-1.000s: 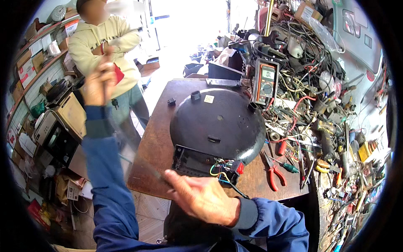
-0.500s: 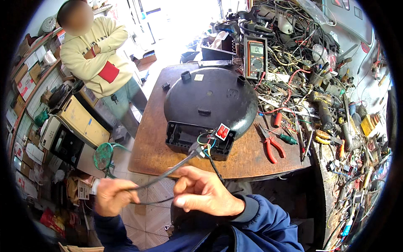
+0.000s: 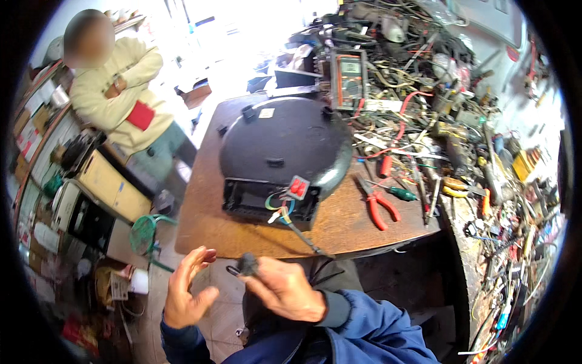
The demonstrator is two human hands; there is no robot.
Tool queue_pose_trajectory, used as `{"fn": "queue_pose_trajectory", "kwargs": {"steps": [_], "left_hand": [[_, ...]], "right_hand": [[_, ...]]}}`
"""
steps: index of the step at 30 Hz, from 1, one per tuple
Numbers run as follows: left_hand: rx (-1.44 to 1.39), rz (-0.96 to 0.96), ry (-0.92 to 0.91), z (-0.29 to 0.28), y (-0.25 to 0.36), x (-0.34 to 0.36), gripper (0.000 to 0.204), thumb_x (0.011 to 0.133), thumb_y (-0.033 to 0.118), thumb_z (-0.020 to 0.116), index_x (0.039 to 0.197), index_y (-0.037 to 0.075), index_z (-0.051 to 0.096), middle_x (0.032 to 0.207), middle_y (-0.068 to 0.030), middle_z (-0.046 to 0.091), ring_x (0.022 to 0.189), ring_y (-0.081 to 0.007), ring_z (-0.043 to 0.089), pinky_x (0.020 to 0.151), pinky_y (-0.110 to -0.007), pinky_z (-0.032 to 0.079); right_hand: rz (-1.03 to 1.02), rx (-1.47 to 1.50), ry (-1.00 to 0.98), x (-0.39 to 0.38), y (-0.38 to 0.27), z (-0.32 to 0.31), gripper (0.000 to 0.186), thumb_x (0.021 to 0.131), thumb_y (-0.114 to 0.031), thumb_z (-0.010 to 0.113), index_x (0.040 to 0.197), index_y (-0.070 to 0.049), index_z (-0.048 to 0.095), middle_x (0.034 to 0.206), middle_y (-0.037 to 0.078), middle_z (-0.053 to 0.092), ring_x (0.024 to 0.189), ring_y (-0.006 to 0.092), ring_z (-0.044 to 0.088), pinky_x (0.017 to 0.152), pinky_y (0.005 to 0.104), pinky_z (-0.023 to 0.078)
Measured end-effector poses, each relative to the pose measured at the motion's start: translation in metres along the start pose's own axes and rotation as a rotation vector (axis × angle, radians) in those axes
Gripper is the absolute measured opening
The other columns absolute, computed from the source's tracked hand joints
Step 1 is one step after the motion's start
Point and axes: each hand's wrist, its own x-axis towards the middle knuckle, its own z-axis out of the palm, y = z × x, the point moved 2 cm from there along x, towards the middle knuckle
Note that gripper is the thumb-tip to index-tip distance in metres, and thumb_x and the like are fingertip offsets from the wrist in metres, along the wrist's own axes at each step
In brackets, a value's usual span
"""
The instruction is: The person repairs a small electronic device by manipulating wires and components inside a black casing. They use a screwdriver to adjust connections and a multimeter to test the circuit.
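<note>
My right hand (image 3: 288, 286) is closed round a dark cord end (image 3: 246, 265), perhaps a plug, just in front of the table edge. Beside it on the left, my left hand (image 3: 189, 290) holds nothing, its fingers apart and its palm toward the cord end. On the table lies a round black appliance (image 3: 285, 136), underside up. Its open black wiring box (image 3: 242, 200) faces me, with a red double switch (image 3: 297, 187) and coloured wires hanging out. From the box a black cord (image 3: 303, 238) runs over the table edge toward my lap.
Red-handled pliers (image 3: 377, 205) and a green-handled screwdriver (image 3: 401, 193) lie right of the appliance. Behind them stand a multimeter (image 3: 349, 79) and a heap of cables and tools. At the far left a person (image 3: 115, 91) stands with folded arms beside a green stool (image 3: 144, 235).
My left hand has let go of the cord and opened. My right hand, open before, has closed on the cord end and moved lower. The view has shifted, moving the table slightly left.
</note>
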Motion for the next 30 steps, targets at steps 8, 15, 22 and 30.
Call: {"fn": "queue_pose_trajectory", "kwargs": {"steps": [8,15,22,30], "left_hand": [[-0.28,0.122,0.035,0.067,-0.003,0.039,0.053,0.096,0.024,0.079,0.135,-0.001,0.051,0.116,-0.0131,0.068,0.095,-0.0206,0.072,0.085,-0.034,0.058],[-0.477,0.047,0.33,0.056,-0.043,0.08,0.036,0.109,0.028,0.057,0.136,0.005,0.053,0.1,-0.0055,0.058,0.052,-0.0016,0.036,0.045,-0.019,0.026],[-0.511,-0.134,0.406,0.058,-0.07,0.094,0.039,0.108,0.041,0.057,0.129,0.009,0.062,0.085,-0.0001,0.06,0.049,-0.0015,0.033,0.045,-0.021,0.02],[-0.582,-0.215,0.43,0.054,-0.082,0.095,0.04,0.107,0.045,0.057,0.126,0.009,0.063,0.08,-0.0049,0.065,0.045,-0.0031,0.034,0.042,-0.02,0.019]], "right_hand": [[-0.032,-0.188,-0.034,-0.008,0.008,-0.018,0.025,0.095,-0.013,0.07,0.114,0.001,0.063,0.085,0.017,0.063,0.069,0.039,0.067,0.058,0.0459,0.055],[0.038,-0.565,0.348,-0.03,0.008,-0.159,0.014,0.088,0.002,0.075,0.101,0.0,0.073,0.08,0.014,0.068,0.068,0.0297,0.069,0.06,0.0361,0.055],[0.295,-0.868,0.561,-0.042,0.025,-0.236,0.018,0.087,-0.003,0.074,0.105,0.0,0.072,0.086,0.017,0.069,0.073,0.0364,0.07,0.063,0.0412,0.056],[0.231,-0.99,0.429,-0.014,0.038,-0.241,0.018,0.086,-0.009,0.079,0.101,-0.003,0.072,0.089,0.015,0.067,0.077,0.0363,0.07,0.065,0.0424,0.057]]}}
